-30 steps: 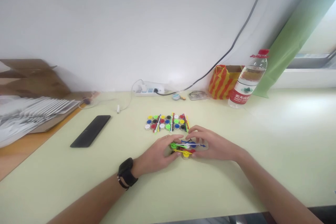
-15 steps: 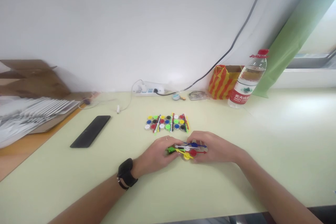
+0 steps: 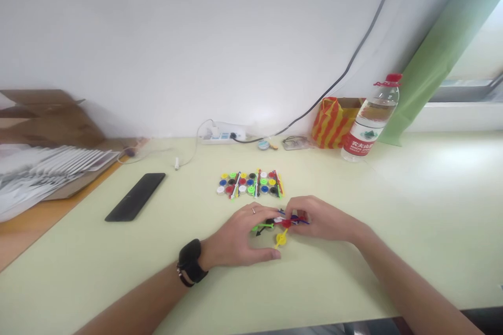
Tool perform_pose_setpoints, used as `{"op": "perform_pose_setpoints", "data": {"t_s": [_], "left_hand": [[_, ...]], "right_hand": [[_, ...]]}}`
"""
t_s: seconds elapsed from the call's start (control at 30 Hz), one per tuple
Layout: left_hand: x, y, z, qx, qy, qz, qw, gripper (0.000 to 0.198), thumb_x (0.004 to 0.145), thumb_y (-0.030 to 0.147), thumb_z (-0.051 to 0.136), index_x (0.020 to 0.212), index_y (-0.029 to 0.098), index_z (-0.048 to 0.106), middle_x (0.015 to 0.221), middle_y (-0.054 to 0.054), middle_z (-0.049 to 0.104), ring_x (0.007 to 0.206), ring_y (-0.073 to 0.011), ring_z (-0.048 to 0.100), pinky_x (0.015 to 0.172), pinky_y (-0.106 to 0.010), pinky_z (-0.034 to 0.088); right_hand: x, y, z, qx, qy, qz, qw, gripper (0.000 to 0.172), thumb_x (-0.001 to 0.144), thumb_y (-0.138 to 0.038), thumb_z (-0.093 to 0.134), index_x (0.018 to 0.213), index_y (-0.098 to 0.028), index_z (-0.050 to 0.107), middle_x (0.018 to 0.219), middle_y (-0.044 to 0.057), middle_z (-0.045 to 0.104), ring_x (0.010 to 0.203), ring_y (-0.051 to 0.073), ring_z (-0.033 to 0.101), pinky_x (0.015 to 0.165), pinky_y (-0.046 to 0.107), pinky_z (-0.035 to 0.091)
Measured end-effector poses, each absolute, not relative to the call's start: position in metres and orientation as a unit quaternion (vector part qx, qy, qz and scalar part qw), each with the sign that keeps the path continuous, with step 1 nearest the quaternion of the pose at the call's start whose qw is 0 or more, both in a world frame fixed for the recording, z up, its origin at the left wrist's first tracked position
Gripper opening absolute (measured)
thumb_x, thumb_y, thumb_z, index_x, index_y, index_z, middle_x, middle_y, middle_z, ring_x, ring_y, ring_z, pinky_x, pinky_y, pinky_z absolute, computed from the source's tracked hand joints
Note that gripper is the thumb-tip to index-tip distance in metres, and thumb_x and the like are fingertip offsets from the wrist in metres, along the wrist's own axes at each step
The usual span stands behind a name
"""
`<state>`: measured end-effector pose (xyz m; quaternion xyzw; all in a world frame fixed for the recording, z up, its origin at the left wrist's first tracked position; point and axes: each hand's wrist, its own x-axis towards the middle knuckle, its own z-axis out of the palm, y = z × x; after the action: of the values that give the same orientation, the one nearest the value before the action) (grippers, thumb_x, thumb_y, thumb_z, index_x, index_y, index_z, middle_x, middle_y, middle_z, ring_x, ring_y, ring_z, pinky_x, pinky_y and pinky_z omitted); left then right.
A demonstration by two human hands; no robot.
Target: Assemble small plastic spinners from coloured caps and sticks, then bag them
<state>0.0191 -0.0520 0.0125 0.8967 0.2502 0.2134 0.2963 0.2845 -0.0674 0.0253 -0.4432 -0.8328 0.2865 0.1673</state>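
Small plastic arrow spinners with round hubs lie in a loose cluster on the table. My left hand (image 3: 241, 233) curves around the cluster's left side, thumb spread away from the fingers, beside a green arrow spinner (image 3: 267, 225) and a black one. Nearest its thumb tip is a yellow arrow spinner (image 3: 281, 239), apart from the others. My right hand (image 3: 324, 217) has its fingers closed on a red arrow spinner (image 3: 286, 224); blue and white ones show partly beneath it. Beyond the hands sit rows of coloured round spinners (image 3: 243, 182) with arrows laid between them.
A black phone (image 3: 135, 197) lies to the left. Farther left are a cardboard box (image 3: 51, 115) and stacked white packets (image 3: 58, 167). Along the wall stand a power strip (image 3: 223, 134), a striped bag (image 3: 332, 123) and a large water bottle (image 3: 369, 120).
My left thumb has opened away from its fingers and moved towards me. The spinners between my hands have shifted and spread; the yellow one now lies separate. My right fingers have moved onto the red one.
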Motion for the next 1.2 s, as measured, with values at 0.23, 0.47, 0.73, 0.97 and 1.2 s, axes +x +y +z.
{"op": "perform_pose_setpoints", "data": {"t_s": [0.23,0.47,0.73,0.97,1.2], "left_hand": [[0.022,-0.053,0.006,0.896,0.25,0.226,0.29,0.037,0.091,0.028,0.067,0.128,0.032,0.067,0.138,-0.005,0.065,0.123,-0.0262,0.06,0.108,-0.045,0.048],[0.021,-0.05,0.0,0.89,0.243,0.241,0.3,0.043,0.088,0.012,0.058,0.126,0.029,0.067,0.131,-0.005,0.068,0.119,-0.0247,0.062,0.105,-0.042,0.05],[0.022,-0.051,0.002,0.886,0.24,0.242,0.313,0.033,0.095,0.024,0.061,0.128,0.028,0.065,0.127,-0.007,0.069,0.118,-0.0243,0.062,0.105,-0.041,0.051],[0.024,-0.049,-0.002,0.884,0.26,0.244,0.302,0.023,0.096,0.036,0.065,0.115,0.026,0.068,0.114,-0.006,0.072,0.111,-0.0245,0.064,0.097,-0.039,0.053],[0.023,-0.047,-0.004,0.888,0.265,0.238,0.291,0.022,0.096,0.036,0.066,0.116,0.027,0.068,0.116,-0.004,0.072,0.111,-0.0232,0.064,0.097,-0.037,0.05]], "right_hand": [[0.285,-0.067,0.026,-0.437,-0.819,0.327,0.176,0.011,0.087,-0.031,0.069,0.094,-0.022,0.07,0.084,0.002,0.068,0.071,0.016,0.059,0.064,0.027,0.046],[0.291,-0.066,0.028,-0.428,-0.8,0.383,0.171,0.021,0.089,-0.041,0.069,0.095,-0.022,0.072,0.085,0.003,0.072,0.073,0.018,0.064,0.066,0.029,0.051],[0.295,-0.065,0.026,-0.43,-0.802,0.378,0.17,0.012,0.09,-0.032,0.066,0.095,-0.022,0.071,0.094,0.003,0.073,0.08,0.018,0.066,0.071,0.03,0.052],[0.29,-0.069,0.031,-0.447,-0.804,0.357,0.159,0.027,0.085,-0.046,0.072,0.092,-0.022,0.066,0.084,0.001,0.067,0.071,0.017,0.06,0.063,0.028,0.047],[0.283,-0.07,0.029,-0.45,-0.823,0.31,0.154,0.037,0.08,-0.038,0.076,0.114,-0.026,0.067,0.096,0.002,0.071,0.079,0.019,0.061,0.069,0.029,0.046]]}}
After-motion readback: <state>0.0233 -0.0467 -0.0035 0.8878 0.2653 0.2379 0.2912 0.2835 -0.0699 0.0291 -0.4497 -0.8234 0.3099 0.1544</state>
